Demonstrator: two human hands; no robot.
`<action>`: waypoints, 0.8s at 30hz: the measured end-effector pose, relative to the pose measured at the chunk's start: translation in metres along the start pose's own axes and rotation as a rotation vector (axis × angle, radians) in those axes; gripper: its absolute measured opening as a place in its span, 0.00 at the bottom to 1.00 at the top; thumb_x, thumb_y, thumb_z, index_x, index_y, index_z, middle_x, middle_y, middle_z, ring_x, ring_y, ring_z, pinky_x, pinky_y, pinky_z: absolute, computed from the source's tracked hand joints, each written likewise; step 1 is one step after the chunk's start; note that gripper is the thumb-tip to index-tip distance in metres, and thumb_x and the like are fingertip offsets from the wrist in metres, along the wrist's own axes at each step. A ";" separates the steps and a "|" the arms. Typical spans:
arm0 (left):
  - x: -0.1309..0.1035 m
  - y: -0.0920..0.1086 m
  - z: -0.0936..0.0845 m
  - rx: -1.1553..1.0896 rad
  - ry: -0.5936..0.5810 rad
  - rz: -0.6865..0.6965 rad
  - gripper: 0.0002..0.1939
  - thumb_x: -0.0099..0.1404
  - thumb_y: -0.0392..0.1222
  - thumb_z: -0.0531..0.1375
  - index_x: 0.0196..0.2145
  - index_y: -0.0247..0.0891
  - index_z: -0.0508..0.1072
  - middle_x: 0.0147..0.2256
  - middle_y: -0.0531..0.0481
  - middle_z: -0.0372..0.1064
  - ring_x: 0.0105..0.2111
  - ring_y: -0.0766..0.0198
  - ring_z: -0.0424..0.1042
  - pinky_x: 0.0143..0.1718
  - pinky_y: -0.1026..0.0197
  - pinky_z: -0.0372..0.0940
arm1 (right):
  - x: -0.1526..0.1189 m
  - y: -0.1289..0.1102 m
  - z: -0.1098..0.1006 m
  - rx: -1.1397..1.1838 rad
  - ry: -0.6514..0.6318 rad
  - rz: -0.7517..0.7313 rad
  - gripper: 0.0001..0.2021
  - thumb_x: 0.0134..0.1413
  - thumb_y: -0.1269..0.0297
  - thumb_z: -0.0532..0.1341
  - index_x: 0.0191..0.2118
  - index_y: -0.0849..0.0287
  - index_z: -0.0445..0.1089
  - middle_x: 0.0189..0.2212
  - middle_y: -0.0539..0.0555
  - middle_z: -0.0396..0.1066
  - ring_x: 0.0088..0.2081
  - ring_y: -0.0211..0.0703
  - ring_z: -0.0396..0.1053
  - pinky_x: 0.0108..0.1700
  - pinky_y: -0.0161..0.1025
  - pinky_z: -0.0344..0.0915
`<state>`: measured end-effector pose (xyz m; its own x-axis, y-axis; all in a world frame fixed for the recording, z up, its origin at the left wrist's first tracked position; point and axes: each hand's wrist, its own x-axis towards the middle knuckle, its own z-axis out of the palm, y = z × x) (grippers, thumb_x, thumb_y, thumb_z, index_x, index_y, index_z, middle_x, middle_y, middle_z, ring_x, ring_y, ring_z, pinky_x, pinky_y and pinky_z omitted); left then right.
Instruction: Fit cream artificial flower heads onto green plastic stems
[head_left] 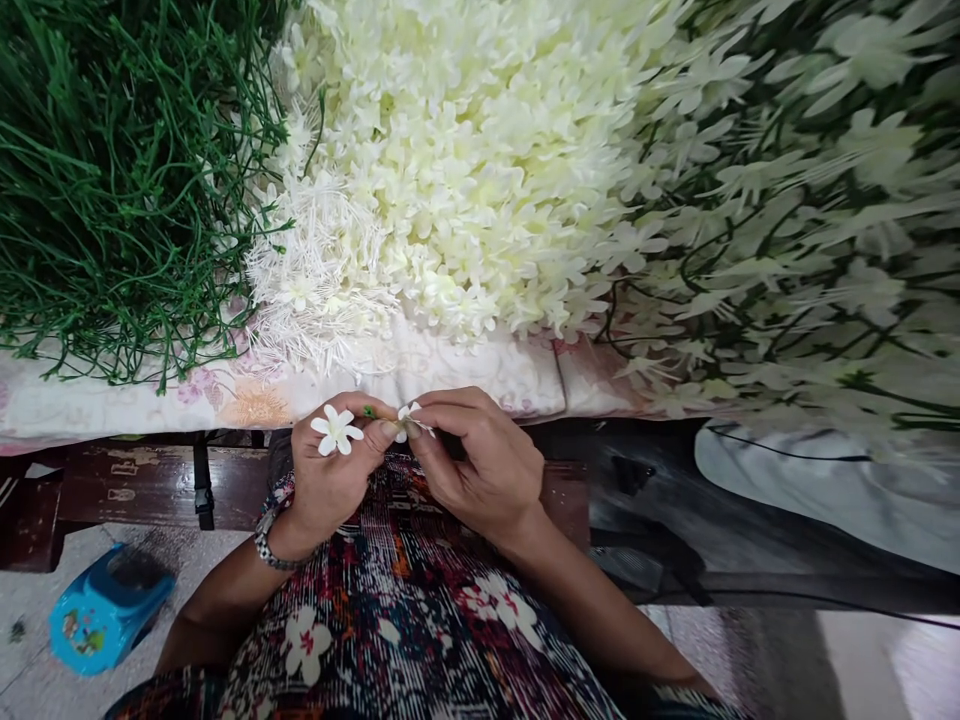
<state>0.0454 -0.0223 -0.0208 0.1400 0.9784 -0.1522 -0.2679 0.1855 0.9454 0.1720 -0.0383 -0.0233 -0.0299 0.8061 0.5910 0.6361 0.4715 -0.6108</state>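
My left hand [330,490] is closed in a pinch on a thin artificial flower stem, whose green tip [369,411] shows above the fingers. A white five- or six-petalled artificial flower [337,430] rests against the back of that hand. My right hand [487,465] pinches a small white flower piece [409,415] between thumb and forefinger. Both hands' fingertips meet in front of my lap, just below the edge of the cloth-covered table [480,375]. The fingers partly hide where stem and flower piece come together.
Green artificial stems [135,190] are heaped at the left. Beside them lie white thread-like pieces [322,270] and a large pile of cream petals [495,160]. Assembled white flowers [787,200] fill the right. A blue plastic stool [94,620] stands on the floor.
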 end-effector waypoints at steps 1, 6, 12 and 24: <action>0.000 0.000 0.000 0.006 0.001 0.004 0.03 0.53 0.37 0.62 0.28 0.37 0.71 0.19 0.57 0.61 0.15 0.77 0.54 0.15 0.71 0.51 | 0.000 0.000 0.001 -0.024 0.003 -0.017 0.13 0.41 0.78 0.61 0.36 0.61 0.63 0.29 0.53 0.68 0.32 0.37 0.67 0.31 0.36 0.67; 0.000 -0.002 -0.001 0.084 0.026 0.006 0.06 0.52 0.40 0.62 0.27 0.36 0.71 0.23 0.53 0.65 0.18 0.75 0.59 0.17 0.70 0.55 | -0.001 0.001 0.002 -0.080 0.015 -0.044 0.13 0.43 0.75 0.61 0.37 0.58 0.62 0.29 0.52 0.68 0.31 0.37 0.67 0.29 0.36 0.68; -0.001 -0.003 -0.004 0.121 0.003 0.010 0.06 0.52 0.42 0.62 0.26 0.36 0.71 0.23 0.52 0.66 0.19 0.74 0.59 0.17 0.69 0.55 | 0.001 -0.001 -0.001 -0.025 -0.019 -0.001 0.12 0.43 0.76 0.60 0.36 0.58 0.63 0.28 0.51 0.67 0.30 0.36 0.66 0.29 0.35 0.67; 0.003 0.008 -0.001 -0.237 -0.142 -0.231 0.08 0.52 0.41 0.62 0.28 0.35 0.69 0.19 0.56 0.61 0.14 0.78 0.53 0.13 0.72 0.47 | 0.004 -0.005 -0.006 0.037 0.039 -0.087 0.10 0.45 0.76 0.59 0.36 0.57 0.63 0.27 0.50 0.65 0.29 0.34 0.65 0.29 0.34 0.67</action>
<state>0.0424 -0.0178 -0.0137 0.3489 0.8889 -0.2967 -0.4255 0.4324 0.7950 0.1733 -0.0397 -0.0152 -0.0529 0.7473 0.6624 0.6036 0.5523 -0.5750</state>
